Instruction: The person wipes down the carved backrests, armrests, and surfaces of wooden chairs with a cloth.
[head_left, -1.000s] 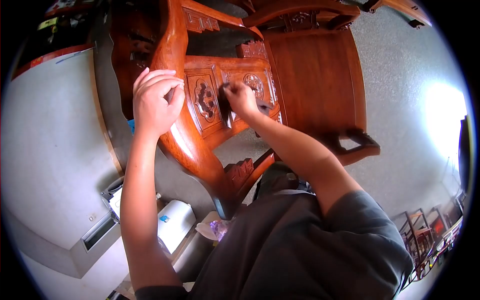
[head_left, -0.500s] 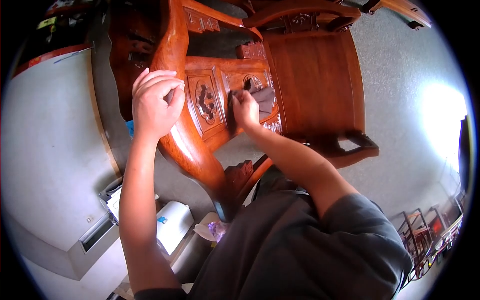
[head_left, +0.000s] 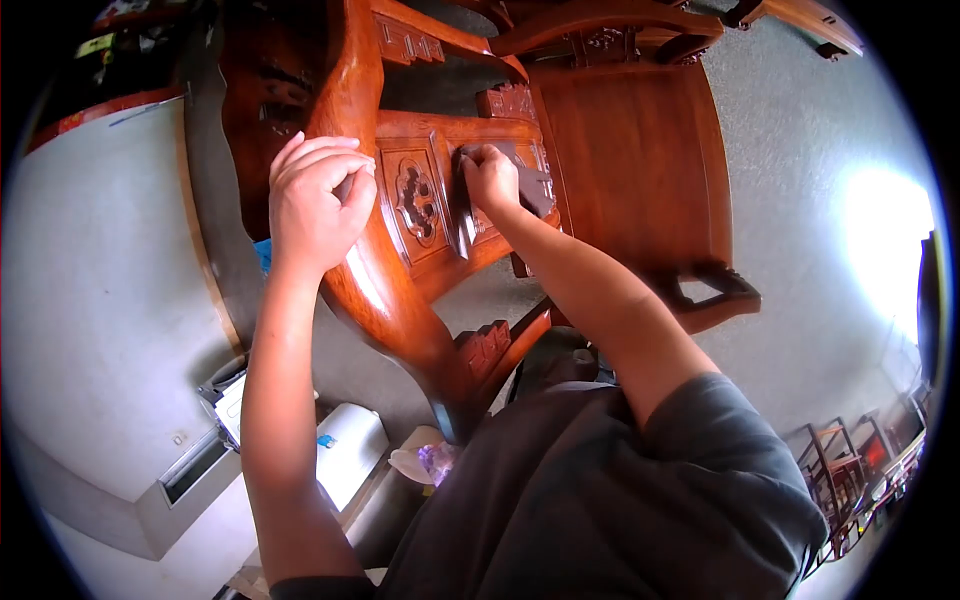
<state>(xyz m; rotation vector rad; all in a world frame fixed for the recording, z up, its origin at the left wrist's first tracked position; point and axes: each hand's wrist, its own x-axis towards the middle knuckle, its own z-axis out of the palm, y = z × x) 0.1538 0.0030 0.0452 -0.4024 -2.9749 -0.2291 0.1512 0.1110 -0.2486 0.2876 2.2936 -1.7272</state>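
Observation:
A carved, reddish-brown wooden chair [head_left: 385, 305] fills the upper middle of the view. My left hand [head_left: 318, 205] is closed over its thick, curved top rail, fingers bent across the wood. Between that rail and the broad flat seat [head_left: 635, 170] lies the back panel [head_left: 418, 255], with cut-out carvings. My right hand [head_left: 491, 182] is closed on a dark cloth [head_left: 535, 190], pressing it against the upright strip between two panel sections. Part of the cloth spreads over the second carving and hides most of it.
More carved wooden furniture [head_left: 600, 25] stands close by at the top. To the left is a pale surface [head_left: 110, 290] with a brown edge. A white cylindrical object [head_left: 350, 450] and a purple bag [head_left: 437, 462] are at lower left. Wooden frames [head_left: 835, 460] stand far right.
My right hand has moved up along the panel's upright strip with the cloth, uncovering the strip's lower part. My left hand stays on the rail; the view has shifted slightly.

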